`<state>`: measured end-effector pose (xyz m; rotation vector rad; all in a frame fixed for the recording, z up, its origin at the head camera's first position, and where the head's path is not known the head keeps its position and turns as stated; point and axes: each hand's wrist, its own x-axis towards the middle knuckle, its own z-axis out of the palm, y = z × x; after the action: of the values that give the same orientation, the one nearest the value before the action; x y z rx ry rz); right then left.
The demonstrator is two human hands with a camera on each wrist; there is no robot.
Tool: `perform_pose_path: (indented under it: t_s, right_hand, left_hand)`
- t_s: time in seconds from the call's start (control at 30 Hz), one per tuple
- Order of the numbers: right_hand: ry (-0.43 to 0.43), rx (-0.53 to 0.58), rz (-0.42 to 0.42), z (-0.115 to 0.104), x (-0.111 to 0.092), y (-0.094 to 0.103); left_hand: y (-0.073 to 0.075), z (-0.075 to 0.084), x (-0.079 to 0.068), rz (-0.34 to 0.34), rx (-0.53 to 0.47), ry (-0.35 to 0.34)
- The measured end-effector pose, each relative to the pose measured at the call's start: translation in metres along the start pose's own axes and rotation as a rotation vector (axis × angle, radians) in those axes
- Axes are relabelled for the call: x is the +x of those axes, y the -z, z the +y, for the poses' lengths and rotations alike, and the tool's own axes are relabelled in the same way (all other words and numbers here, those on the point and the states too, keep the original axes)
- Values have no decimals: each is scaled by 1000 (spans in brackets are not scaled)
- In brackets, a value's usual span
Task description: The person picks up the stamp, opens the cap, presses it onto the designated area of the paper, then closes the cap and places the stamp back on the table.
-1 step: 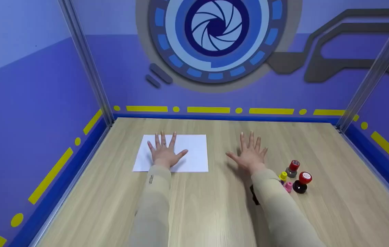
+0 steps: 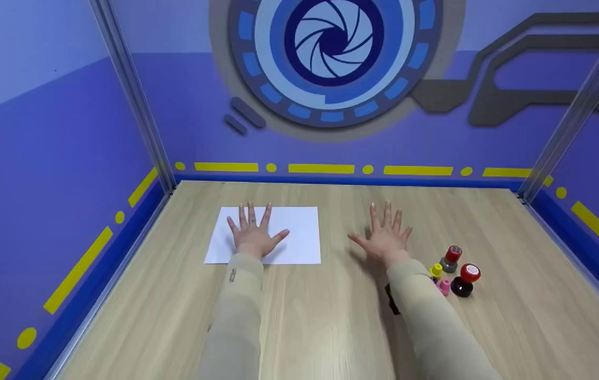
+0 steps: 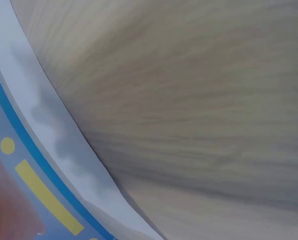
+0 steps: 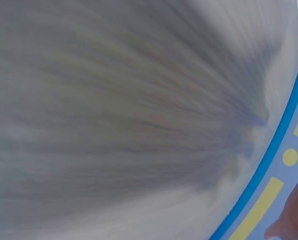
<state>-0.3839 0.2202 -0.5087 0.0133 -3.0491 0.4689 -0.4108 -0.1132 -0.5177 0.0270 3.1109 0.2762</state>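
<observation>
My left hand point(image 2: 255, 236), fingers spread and straight, is held palm down over a white sheet of paper point(image 2: 302, 240) at the left of the table. Its shadow falls on the sheet in the left wrist view. To the right, my right hand point(image 2: 385, 240) is also spread palm down above bare wood, with its shadow beside it. Neither hand holds anything. Nearest to the right hand are a red and grey stamp point(image 2: 452, 258) and a red-topped stamp with a black base point(image 2: 465, 280). A small yellow-capped item point(image 2: 436, 271) and a pink one point(image 2: 444, 286) stand by the right sleeve, which partly hides them.
A black object point(image 2: 392, 300) shows from under the right forearm, mostly hidden. The wood table point(image 2: 325, 316) is bounded by blue printed walls point(image 2: 172, 105) at the back and sides, with metal posts point(image 2: 135, 89) in the back corners.
</observation>
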Motion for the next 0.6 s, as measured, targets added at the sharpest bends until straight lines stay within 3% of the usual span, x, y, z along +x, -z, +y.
perform_pose_path:
  t_s: [0.37, 0.6]
  right_hand:
    - [-5, 45, -19, -2, -1, -3]
    - [24, 49, -24, -17, -2, -8]
  left_hand:
    - [4, 0, -3, -24, -6, 14]
    - [7, -6, -5, -37, -5, 19]
